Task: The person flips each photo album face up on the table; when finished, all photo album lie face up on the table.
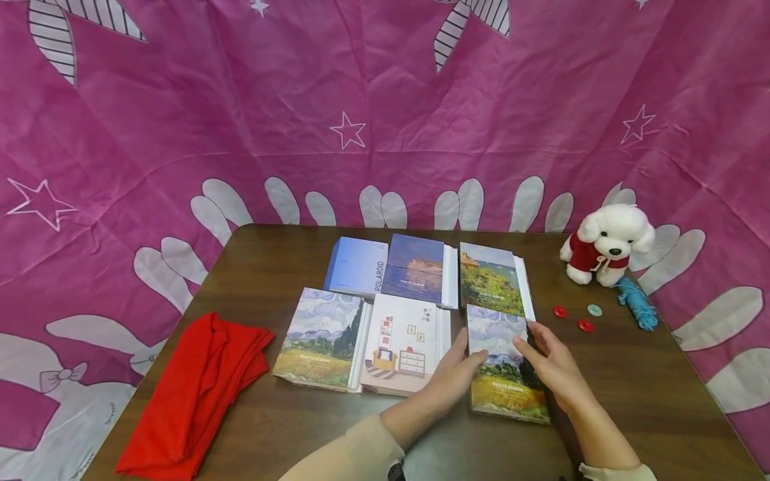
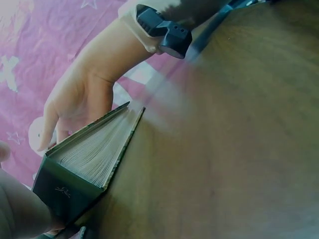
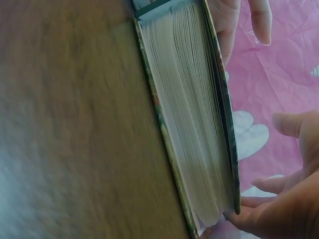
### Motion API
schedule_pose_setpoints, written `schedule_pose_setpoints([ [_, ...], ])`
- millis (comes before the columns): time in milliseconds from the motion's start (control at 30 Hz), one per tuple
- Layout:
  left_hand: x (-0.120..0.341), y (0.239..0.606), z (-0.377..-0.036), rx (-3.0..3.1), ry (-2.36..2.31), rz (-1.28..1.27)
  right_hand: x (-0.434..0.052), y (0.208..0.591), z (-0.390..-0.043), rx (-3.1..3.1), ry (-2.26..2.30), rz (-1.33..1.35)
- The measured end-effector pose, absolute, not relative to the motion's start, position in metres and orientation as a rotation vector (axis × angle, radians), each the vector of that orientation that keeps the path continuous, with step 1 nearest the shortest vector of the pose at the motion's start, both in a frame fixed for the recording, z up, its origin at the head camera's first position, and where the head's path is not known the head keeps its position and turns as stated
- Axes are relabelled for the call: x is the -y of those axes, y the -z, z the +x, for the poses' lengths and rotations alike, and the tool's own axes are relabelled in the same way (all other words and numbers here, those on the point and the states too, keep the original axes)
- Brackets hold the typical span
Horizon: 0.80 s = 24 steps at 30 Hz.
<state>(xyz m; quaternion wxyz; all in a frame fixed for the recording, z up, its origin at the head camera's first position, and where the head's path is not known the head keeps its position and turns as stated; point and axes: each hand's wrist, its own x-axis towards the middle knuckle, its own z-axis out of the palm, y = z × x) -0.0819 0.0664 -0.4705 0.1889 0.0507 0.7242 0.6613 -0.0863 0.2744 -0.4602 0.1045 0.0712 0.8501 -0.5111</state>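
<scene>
Both hands are on a thick photo album (image 1: 502, 391) with a painted wheat field on its cover. My left hand (image 1: 451, 377) grips it at the dark spine side, thumb over the cover. At the opposite, open side my right hand (image 1: 559, 371) holds the upper right part, thumb over the cover and fingers by the edge. In the right wrist view, fingertips (image 3: 237, 216) meet the cover's corner beside the pages (image 3: 184, 109). The left wrist view shows the green spine (image 2: 65, 191) and the covers slightly spread. Behind it lies a garden-and-sea album (image 1: 490, 277).
Left of the hands lie a furniture-print album (image 1: 400, 361), another wheat-field album (image 1: 321, 341), a blue Polaroid album (image 1: 357, 264) and a sea-cliff album (image 1: 415, 267). Red cloth (image 1: 192, 394) lies far left. Buttons (image 1: 585, 325), blue yarn (image 1: 637, 304) and a plush dog (image 1: 610, 244) are right.
</scene>
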Motion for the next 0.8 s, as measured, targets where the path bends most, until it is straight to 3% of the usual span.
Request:
schedule_pose_setpoints([
  [500, -0.067, 0.47, -0.084, -2.078, -1.771, 0.183, -0.283, 0.458, -0.091, -2.558, 1.362, 0.158],
  [800, -0.036, 0.454, -0.087, -2.35, -1.538, 0.417, -0.279, 0.44, -0.087, -2.79, 1.214, 0.134],
])
